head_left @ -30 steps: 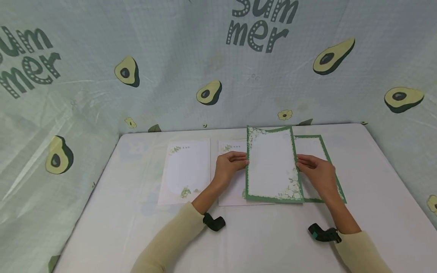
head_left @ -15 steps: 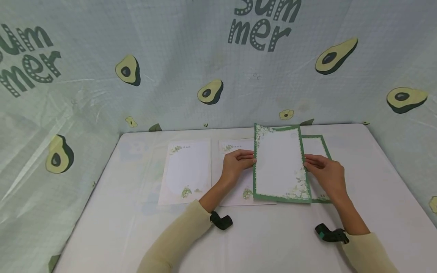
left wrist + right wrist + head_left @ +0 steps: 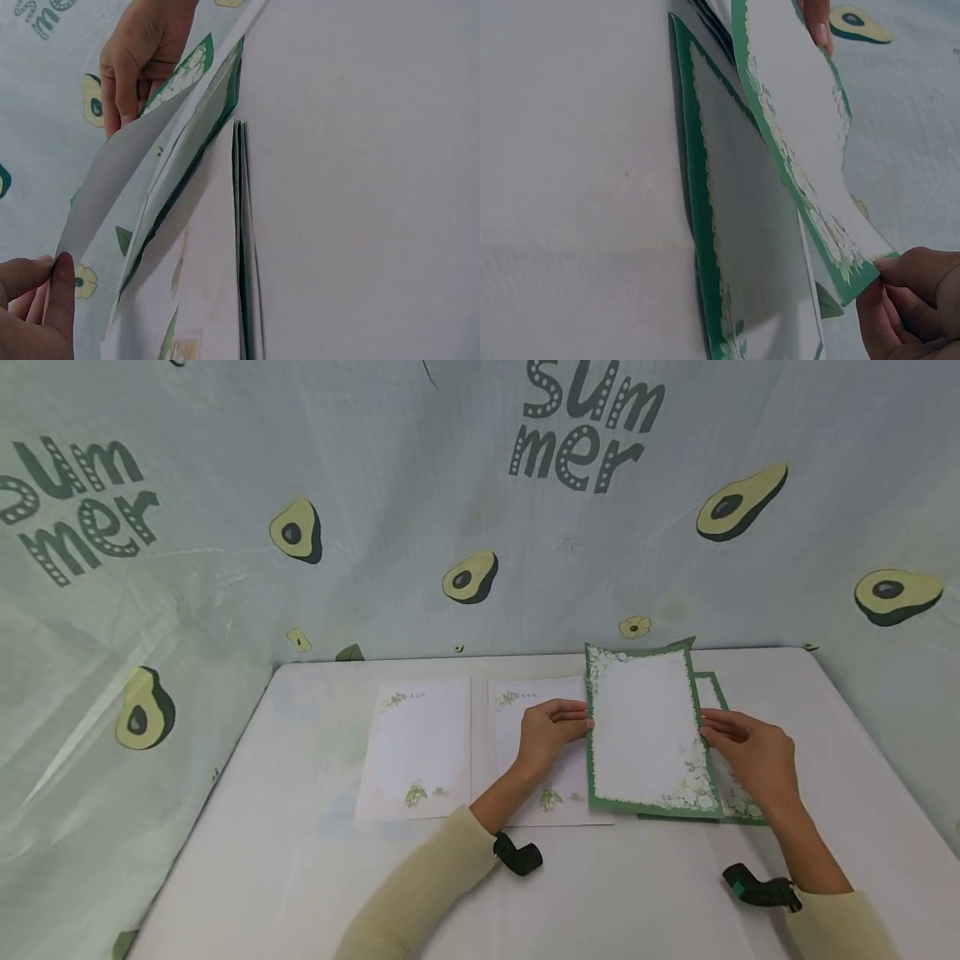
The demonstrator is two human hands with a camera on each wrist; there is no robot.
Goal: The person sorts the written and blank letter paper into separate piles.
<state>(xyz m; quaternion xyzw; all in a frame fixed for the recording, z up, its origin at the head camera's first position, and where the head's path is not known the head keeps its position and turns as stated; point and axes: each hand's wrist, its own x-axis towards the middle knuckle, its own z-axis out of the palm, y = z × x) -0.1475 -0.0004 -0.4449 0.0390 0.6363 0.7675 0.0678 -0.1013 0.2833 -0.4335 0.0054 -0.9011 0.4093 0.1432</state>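
Observation:
A sheet of paper with a green flowered border is held up off the table, pinched at both sides. My left hand grips its left edge between thumb and fingers, and my right hand grips its right edge. In the left wrist view the raised sheet bows slightly, apart from the papers beneath. Below and behind it lies a matching green-bordered paper, partly hidden by the raised one. The right wrist view shows that lower paper on the table.
Two pale sheets with small plant drawings lie to the left: a far-left sheet and a middle sheet, partly covered by my left arm. The white table ends at a curtain printed with avocados.
Both hands have carried the raised green-bordered sheet to the right. It covers less of the middle pale sheet and sits more over the green-bordered paper. The head view has tilted slightly upward.

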